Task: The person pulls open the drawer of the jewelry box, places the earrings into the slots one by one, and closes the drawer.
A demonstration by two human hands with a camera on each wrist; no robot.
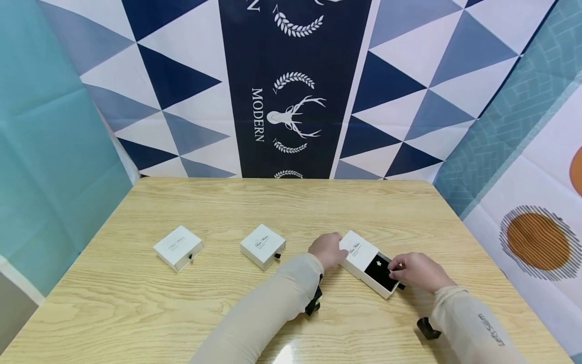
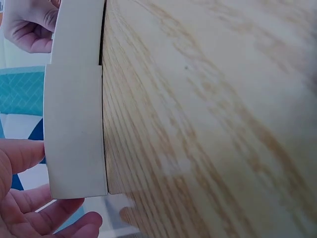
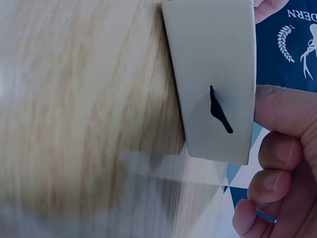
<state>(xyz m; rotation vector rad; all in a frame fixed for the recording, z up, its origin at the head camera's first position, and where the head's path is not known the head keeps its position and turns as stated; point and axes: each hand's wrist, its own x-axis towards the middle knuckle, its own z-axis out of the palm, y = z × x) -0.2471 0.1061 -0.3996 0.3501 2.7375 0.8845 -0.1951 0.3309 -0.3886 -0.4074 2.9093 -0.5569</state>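
Note:
A white slide-out jewelry box (image 1: 359, 253) lies on the table, its drawer (image 1: 386, 293) pulled partway out towards the lower right. On the drawer's black lining sits a small, shiny, flower-shaped piece (image 1: 379, 263). My left hand (image 1: 326, 250) grips the box's outer sleeve (image 2: 74, 134) at the far end, thumb on the top and fingers against the end. The right hand (image 1: 420, 271) reaches over the drawer's open end, thumb and forefinger close together at the lining. I cannot tell whether they pinch anything. In the right wrist view a black pull ribbon (image 3: 218, 111) hangs from the drawer front.
Two more white boxes, both closed and with black ribbon tabs, stand on the wooden table (image 1: 136, 303): one in the middle (image 1: 262, 246), one further left (image 1: 179, 247). Patterned cloth (image 1: 291, 116) hangs behind the table and along its sides.

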